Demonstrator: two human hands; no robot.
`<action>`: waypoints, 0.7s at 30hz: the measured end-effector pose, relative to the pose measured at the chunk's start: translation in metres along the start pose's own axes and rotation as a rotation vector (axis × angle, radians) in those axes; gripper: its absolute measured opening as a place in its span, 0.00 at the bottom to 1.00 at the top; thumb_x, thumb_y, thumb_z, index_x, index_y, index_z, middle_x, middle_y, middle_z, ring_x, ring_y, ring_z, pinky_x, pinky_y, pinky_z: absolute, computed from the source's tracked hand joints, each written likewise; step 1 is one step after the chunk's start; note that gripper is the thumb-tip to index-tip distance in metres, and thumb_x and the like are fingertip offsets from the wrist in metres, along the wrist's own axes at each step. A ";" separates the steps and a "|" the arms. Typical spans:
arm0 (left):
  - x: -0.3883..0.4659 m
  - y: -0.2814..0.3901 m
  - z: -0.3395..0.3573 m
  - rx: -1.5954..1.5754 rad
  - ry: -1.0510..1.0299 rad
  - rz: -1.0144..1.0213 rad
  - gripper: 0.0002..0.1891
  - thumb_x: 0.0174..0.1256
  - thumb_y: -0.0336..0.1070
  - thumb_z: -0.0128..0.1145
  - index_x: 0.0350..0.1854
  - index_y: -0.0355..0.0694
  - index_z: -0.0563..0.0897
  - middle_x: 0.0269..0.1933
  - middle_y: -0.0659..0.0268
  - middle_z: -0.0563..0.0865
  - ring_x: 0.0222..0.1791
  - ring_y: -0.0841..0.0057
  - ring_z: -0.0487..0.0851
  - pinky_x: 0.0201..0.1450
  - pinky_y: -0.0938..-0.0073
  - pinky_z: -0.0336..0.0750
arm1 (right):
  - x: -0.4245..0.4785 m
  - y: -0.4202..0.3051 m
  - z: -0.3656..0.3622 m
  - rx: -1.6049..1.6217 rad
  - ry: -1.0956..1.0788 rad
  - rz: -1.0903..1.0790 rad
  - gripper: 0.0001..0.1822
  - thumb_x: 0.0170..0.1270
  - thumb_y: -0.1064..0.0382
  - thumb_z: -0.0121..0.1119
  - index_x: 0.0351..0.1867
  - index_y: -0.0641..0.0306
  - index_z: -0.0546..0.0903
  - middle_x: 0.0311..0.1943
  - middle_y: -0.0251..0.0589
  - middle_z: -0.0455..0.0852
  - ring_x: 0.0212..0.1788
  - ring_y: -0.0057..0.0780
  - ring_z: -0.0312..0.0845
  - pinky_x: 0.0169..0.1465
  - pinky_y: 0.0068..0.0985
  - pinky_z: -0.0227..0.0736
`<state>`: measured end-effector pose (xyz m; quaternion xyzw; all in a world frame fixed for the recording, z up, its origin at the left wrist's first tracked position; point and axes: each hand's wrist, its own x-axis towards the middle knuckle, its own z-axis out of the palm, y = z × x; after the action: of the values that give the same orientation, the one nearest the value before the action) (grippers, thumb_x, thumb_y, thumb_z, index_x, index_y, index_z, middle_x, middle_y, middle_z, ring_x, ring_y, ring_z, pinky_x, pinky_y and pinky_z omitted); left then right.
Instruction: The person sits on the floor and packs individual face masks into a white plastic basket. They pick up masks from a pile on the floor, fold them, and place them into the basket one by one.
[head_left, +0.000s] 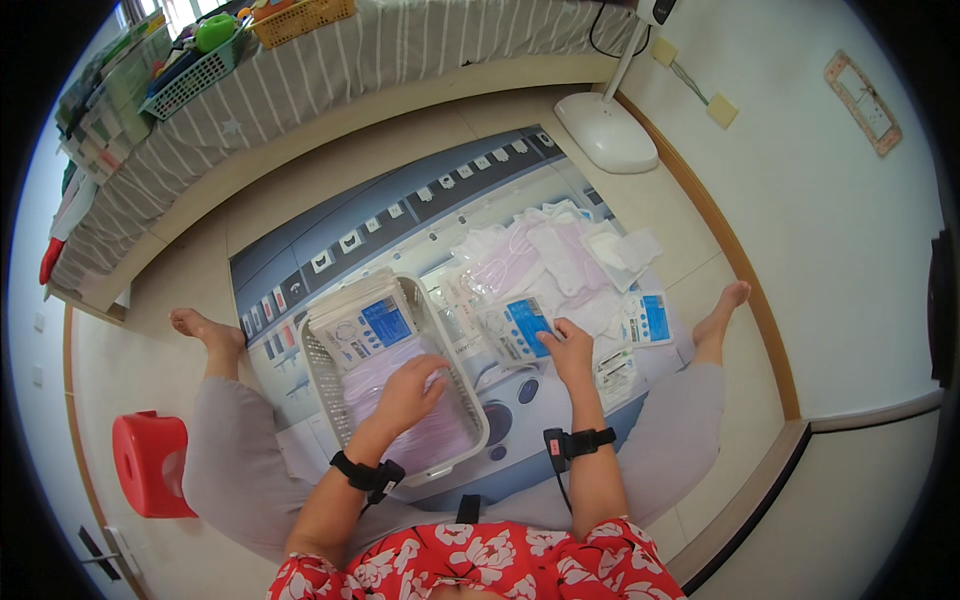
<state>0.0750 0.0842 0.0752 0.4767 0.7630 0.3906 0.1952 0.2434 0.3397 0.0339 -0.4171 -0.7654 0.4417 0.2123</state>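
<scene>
A white plastic basket (478, 409) stands on the printed mat before me. It holds a stack of printed plastic packets (365, 330) at its far end and a row of lilac face masks (435, 442) nearer me. My left hand (412, 390) rests over the lilac masks, fingers curled; whether it grips one I cannot tell. My right hand (571, 349) holds a blue-and-white printed packet (517, 330) by its right edge, just right of the basket. Beyond it lies a loose pile of lilac and white masks (555, 255). Another blue-and-white packet (646, 318) lies at the right.
The printed mat (315, 262) lies on a tiled floor between my spread legs. A bed frame (300, 131) runs along the far side. A white stand base (606, 133) is at the far right, a red plastic stool (150, 465) at the left.
</scene>
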 end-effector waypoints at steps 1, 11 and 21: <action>0.000 0.000 -0.001 0.013 0.019 0.007 0.15 0.65 0.33 0.61 0.53 0.39 0.83 0.52 0.54 0.86 0.53 0.54 0.83 0.55 0.61 0.78 | -0.001 -0.015 -0.007 0.032 0.023 -0.031 0.14 0.56 0.63 0.72 0.38 0.71 0.83 0.28 0.49 0.86 0.28 0.30 0.79 0.37 0.28 0.73; 0.010 0.014 -0.012 -0.360 0.381 -0.110 0.26 0.67 0.31 0.65 0.66 0.38 0.73 0.58 0.57 0.84 0.58 0.66 0.83 0.54 0.66 0.80 | -0.015 -0.084 -0.025 0.503 -0.145 -0.019 0.09 0.64 0.68 0.69 0.42 0.71 0.83 0.35 0.34 0.87 0.34 0.14 0.76 0.40 0.16 0.72; 0.005 -0.002 -0.032 -0.984 0.271 -0.374 0.16 0.70 0.27 0.61 0.58 0.33 0.79 0.51 0.62 0.89 0.49 0.78 0.86 0.54 0.74 0.79 | -0.022 -0.096 0.023 0.597 -0.286 0.003 0.21 0.62 0.70 0.71 0.55 0.71 0.79 0.44 0.42 0.88 0.44 0.21 0.83 0.48 0.19 0.77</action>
<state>0.0501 0.0752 0.0939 0.1304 0.5801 0.7183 0.3613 0.1964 0.2846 0.1052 -0.2716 -0.6236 0.7008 0.2148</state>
